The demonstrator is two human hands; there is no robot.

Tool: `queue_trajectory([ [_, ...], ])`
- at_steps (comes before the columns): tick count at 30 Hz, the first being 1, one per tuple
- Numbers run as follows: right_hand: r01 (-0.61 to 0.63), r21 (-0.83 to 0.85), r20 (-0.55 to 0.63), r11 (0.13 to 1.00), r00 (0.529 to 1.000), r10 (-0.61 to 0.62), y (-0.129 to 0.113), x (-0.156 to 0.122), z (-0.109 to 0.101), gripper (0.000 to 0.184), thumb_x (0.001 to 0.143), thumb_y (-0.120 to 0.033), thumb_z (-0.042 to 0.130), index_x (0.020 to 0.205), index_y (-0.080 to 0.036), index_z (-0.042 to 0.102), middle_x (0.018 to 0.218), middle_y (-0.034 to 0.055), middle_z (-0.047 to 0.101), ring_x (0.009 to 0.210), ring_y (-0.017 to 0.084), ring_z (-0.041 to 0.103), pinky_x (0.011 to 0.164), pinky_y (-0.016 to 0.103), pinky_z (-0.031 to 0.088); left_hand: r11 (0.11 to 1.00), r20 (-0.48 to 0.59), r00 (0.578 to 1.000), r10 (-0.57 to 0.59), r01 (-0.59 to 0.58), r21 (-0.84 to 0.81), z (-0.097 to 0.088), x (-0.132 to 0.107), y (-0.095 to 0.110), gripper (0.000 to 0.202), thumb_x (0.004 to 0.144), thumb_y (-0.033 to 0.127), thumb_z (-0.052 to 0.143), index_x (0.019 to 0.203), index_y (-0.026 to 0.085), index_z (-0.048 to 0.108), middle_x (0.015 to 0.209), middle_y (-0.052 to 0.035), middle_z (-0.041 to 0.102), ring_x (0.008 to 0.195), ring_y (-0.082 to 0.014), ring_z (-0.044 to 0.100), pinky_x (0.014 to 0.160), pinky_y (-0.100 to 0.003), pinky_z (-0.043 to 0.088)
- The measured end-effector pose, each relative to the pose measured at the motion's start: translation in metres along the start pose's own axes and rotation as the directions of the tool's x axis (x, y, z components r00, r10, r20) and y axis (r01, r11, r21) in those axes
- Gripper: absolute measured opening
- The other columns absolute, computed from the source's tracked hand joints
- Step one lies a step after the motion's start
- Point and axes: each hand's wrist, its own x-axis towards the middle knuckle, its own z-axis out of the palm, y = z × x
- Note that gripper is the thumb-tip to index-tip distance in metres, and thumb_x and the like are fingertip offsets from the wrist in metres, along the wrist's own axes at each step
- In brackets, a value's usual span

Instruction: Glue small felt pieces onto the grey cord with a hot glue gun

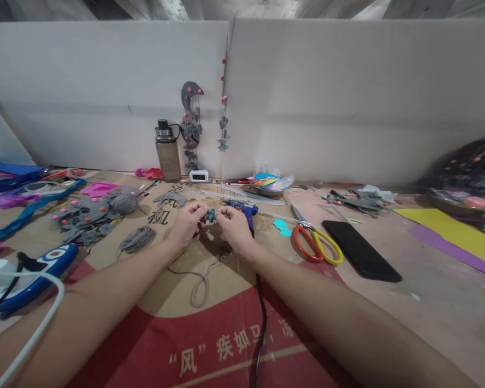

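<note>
Both hands meet over the middle of the cardboard, fingertips pinched close together. Between them is a small teal and grey piece (210,215), too small to name for certain. My left hand (189,223) grips it from the left, and my right hand (234,226) closes on its right side. A grey cord (202,283) trails in a loop on the cardboard below. Just behind my right hand lies a blue glue gun (246,210), partly covered, its black cable running toward me. Left of my left hand sits a coil of grey cord (137,240).
Scissors (317,242) with red and yellow handles and a black phone (359,250) lie to the right. Teal felt cutouts (282,227) are beside the scissors. A bottle (167,153) and a small clock (199,176) stand at the back. Grey felt pieces (84,215) are piled left.
</note>
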Motion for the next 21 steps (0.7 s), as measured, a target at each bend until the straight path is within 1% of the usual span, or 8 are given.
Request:
queue_trajectory([
  [4, 0.006, -0.004, -0.003, 1.0, 1.0, -0.006, -0.001, -0.0004, 0.0001, 0.017, 0.068, -0.034, 0.054, 0.066, -0.017, 0.054, 0.058, -0.0038, 0.046, 0.053, 0.008, 0.036, 0.051, 0.022, 0.029, 1.0, -0.022, 1.0, 0.004, -0.004, -0.017, -0.0004, 0.0009, -0.0008, 0.021, 0.072, 0.038, 0.059, 0.071, 0.017, 0.057, 0.054, 0.0033, 0.05, 0.041, -0.0071, 0.042, 0.036, -0.019, 0.025],
  [10, -0.012, 0.0, 0.003, 1.0, 1.0, 0.012, -0.0001, -0.0001, 0.0001, 0.016, 0.069, -0.033, 0.054, 0.066, -0.017, 0.053, 0.055, -0.0052, 0.042, 0.05, 0.008, 0.032, 0.048, 0.021, 0.026, 0.995, -0.069, 0.997, -0.019, 0.012, -0.099, 0.002, 0.0009, 0.0014, 0.035, 0.074, 0.05, 0.058, 0.066, 0.017, 0.048, 0.053, 0.0047, 0.047, 0.04, -0.0058, 0.04, 0.035, -0.018, 0.024],
  [13, -0.011, 0.006, 0.004, 1.0, 1.0, 0.011, -0.0006, -0.0006, -0.0001, 0.016, 0.069, -0.033, 0.054, 0.066, -0.018, 0.053, 0.055, -0.0057, 0.041, 0.05, 0.008, 0.031, 0.048, 0.022, 0.025, 0.994, -0.137, 0.99, -0.011, -0.005, -0.112, 0.0027, 0.0019, 0.001, 0.035, 0.072, 0.047, 0.061, 0.064, 0.017, 0.045, 0.051, 0.006, 0.044, 0.038, -0.0045, 0.036, 0.035, -0.017, 0.023],
  [15, -0.007, -0.003, 0.001, 1.0, 1.0, 0.007, -0.001, -0.0009, -0.0002, 0.016, 0.068, -0.033, 0.054, 0.065, -0.018, 0.053, 0.055, -0.0056, 0.042, 0.051, 0.008, 0.032, 0.049, 0.022, 0.026, 0.991, -0.166, 0.986, -0.008, -0.014, -0.132, 0.0029, 0.0024, 0.0007, 0.033, 0.072, 0.045, 0.062, 0.065, 0.017, 0.045, 0.052, 0.0059, 0.045, 0.038, -0.0042, 0.036, 0.034, -0.017, 0.022],
  [18, 0.0, -0.014, 0.003, 1.0, 1.0, 0.0, -0.001, -0.0008, -0.0005, 0.017, 0.068, -0.034, 0.054, 0.065, -0.018, 0.053, 0.056, -0.0051, 0.044, 0.051, 0.008, 0.034, 0.05, 0.022, 0.028, 0.987, -0.138, 0.99, -0.006, -0.016, -0.158, 0.0027, 0.002, 0.0013, 0.028, 0.073, 0.044, 0.06, 0.072, 0.017, 0.053, 0.059, 0.0036, 0.05, 0.041, -0.005, 0.04, 0.035, -0.017, 0.024],
  [21, 0.008, -0.026, 0.002, 1.0, 1.0, -0.008, 0.0001, -0.0002, -0.0007, 0.017, 0.068, -0.034, 0.053, 0.065, -0.018, 0.054, 0.057, -0.0043, 0.046, 0.052, 0.009, 0.036, 0.051, 0.022, 0.029, 0.993, -0.078, 0.997, 0.006, -0.015, -0.113, 0.002, 0.0007, 0.003, 0.026, 0.074, 0.042, 0.059, 0.077, 0.016, 0.061, 0.059, 0.0019, 0.052, 0.043, -0.0065, 0.042, 0.037, -0.018, 0.026],
])
